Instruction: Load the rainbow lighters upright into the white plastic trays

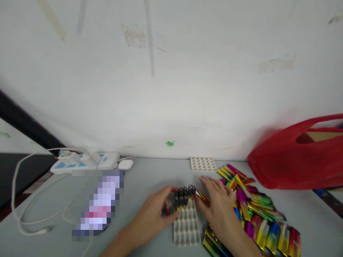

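A white tray [187, 228] with rows of cells stands in front of me. Small black-topped pieces [181, 195], each with a round opening on top, fill its far rows; gold shows below some of them. My left hand [158, 208] curls round the left side of these pieces, thumb at the near row and index finger at the far one. Between the thumb and fingers of my right hand [218, 205] is a slim shiny gold stick [203, 196], tilted beside the tray's far right corner. Part of it is hidden by the hand.
Many shiny metallic-coloured sticks [264, 233] lie heaped on the right. A second white tray [203, 164] sits by the wall. At the right back is a red bag [289, 157]. To the left are a blurred-out phone [102, 203], a power strip [107, 161], a white case [125, 164] and cables.
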Tool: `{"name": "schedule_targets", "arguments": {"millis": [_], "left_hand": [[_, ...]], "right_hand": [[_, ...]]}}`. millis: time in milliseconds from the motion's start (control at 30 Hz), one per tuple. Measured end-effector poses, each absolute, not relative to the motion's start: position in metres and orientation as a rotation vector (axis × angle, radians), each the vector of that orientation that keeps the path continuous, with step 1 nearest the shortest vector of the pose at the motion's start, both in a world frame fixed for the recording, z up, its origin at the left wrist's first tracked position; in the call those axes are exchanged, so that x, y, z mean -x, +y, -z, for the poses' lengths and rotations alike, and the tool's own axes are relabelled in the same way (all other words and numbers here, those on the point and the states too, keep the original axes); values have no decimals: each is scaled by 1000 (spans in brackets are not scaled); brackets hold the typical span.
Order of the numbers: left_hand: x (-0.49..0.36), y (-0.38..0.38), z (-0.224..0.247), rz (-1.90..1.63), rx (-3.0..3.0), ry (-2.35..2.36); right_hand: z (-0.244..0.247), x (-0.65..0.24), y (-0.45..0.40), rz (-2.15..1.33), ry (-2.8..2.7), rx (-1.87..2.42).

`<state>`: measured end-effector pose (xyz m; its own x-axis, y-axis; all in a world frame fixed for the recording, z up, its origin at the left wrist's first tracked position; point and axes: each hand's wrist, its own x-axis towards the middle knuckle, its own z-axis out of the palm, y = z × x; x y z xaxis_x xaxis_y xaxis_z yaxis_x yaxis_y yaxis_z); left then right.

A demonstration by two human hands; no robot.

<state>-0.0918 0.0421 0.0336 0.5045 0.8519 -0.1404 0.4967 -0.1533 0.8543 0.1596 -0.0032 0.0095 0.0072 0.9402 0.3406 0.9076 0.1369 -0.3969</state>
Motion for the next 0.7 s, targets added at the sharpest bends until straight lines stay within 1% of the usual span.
{"name": "schedule_targets", "arguments": {"millis": [100, 300, 500, 600, 700], "left_hand": [[91, 42, -34, -475, -1814, 1135], [91, 42, -33, -469, -1821, 1127], [92, 42, -30, -474, -1826, 1124], [93, 43, -30, -474, -1830, 1119], [93, 43, -31, -473, -1835, 1118]], "right_hand": [[-6, -159, -5, -121, -1911, 1747], [-8, -158, -4, -21, -1886, 1790], [-8, -158, 0, -60, -1899, 1763], [-7, -158, 0, -109, -1860, 1754], [-10, -157, -2, -242, -1775, 1704]]}}
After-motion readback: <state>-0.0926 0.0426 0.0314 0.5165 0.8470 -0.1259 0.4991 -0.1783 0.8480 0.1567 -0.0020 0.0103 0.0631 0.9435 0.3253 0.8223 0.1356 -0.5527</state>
